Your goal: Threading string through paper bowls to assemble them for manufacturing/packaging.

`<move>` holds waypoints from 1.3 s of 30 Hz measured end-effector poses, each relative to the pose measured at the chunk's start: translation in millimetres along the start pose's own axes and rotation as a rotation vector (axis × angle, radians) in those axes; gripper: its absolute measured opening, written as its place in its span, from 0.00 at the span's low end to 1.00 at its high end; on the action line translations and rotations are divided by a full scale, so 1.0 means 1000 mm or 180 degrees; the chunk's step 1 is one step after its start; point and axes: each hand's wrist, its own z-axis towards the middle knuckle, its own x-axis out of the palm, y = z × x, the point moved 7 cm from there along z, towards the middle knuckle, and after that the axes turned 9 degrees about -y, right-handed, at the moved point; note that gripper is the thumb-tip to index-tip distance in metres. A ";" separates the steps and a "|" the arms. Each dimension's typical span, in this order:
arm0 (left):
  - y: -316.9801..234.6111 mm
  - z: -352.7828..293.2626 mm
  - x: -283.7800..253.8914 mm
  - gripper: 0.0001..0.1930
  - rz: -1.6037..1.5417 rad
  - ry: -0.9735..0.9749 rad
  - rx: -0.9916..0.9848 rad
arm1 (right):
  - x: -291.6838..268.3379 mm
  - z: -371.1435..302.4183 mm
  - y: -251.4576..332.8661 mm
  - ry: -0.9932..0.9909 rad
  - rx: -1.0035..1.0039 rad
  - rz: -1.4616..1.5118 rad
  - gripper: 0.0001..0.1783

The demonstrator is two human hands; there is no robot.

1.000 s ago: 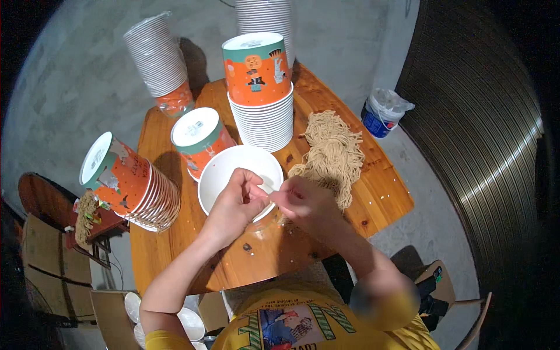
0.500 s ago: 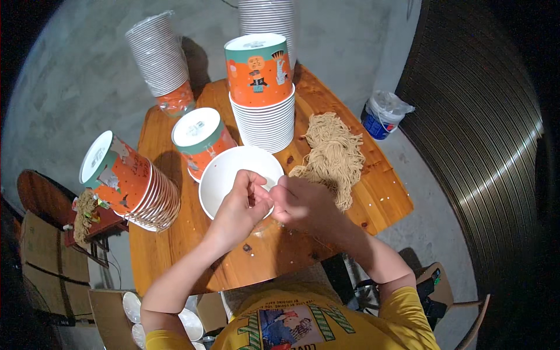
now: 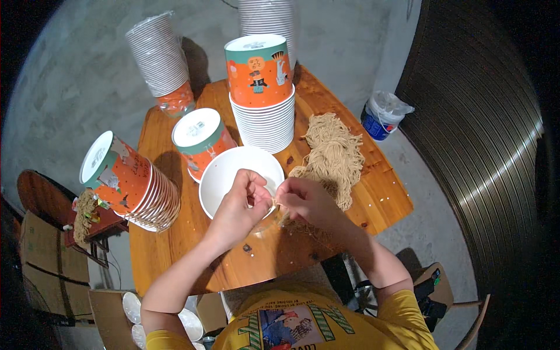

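Note:
My left hand (image 3: 240,201) and my right hand (image 3: 304,199) meet over the near rim of a white paper tub (image 3: 220,178), fingertips almost touching. Both are closed in a pinch on a thin tan strand of string (image 3: 276,204), which shows between the fingertips; its full run is hidden by the fingers. More loose strands dangle under my right hand. Just beyond that hand lies a heap of tan string (image 3: 332,154) on the wooden table. The white tub opens upward and its inside is partly covered by my left hand.
Behind the tub stand an overturned orange tub (image 3: 201,140) and a tall stack of orange tubs (image 3: 259,76). A tub stack wound with string (image 3: 131,181) leans at the left. Wrapped tubs (image 3: 157,58) stand at the back. A lidded bucket (image 3: 382,116) is on the floor, right.
My right hand has turned and its fingers have opened out slightly from a tighter curl, showing the strand. My left hand has barely moved.

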 end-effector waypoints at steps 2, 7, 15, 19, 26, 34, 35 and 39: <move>0.000 0.000 -0.001 0.13 0.0050 -0.0005 0.0005 | 0.003 -0.005 0.000 -0.0022 0.0095 0.0323 0.06; -0.002 0.000 0.000 0.13 0.0073 0.0017 -0.0018 | 0.000 -0.010 0.014 -0.0460 -0.1002 -0.0534 0.03; -0.004 -0.002 0.002 0.12 0.0252 0.0036 0.0043 | -0.003 -0.005 0.006 -0.0480 -0.0689 -0.0708 0.05; -0.008 -0.001 0.003 0.12 0.0270 0.0084 0.0139 | 0.000 0.001 -0.009 0.0135 0.0118 0.0262 0.09; -0.002 0.000 0.002 0.12 0.0067 0.0044 0.0113 | 0.002 -0.005 -0.006 0.0111 0.0174 0.0520 0.10; -0.004 0.001 0.002 0.12 0.0163 0.0038 0.0149 | 0.000 -0.009 -0.001 -0.0508 -0.0713 -0.0419 0.05; -0.004 0.001 0.002 0.12 0.0168 0.0031 0.0145 | 0.001 -0.009 0.000 -0.0504 -0.0721 -0.0432 0.05; -0.007 0.000 0.002 0.11 0.0127 0.0054 0.0117 | 0.002 -0.006 -0.009 -0.0099 0.0132 0.0442 0.05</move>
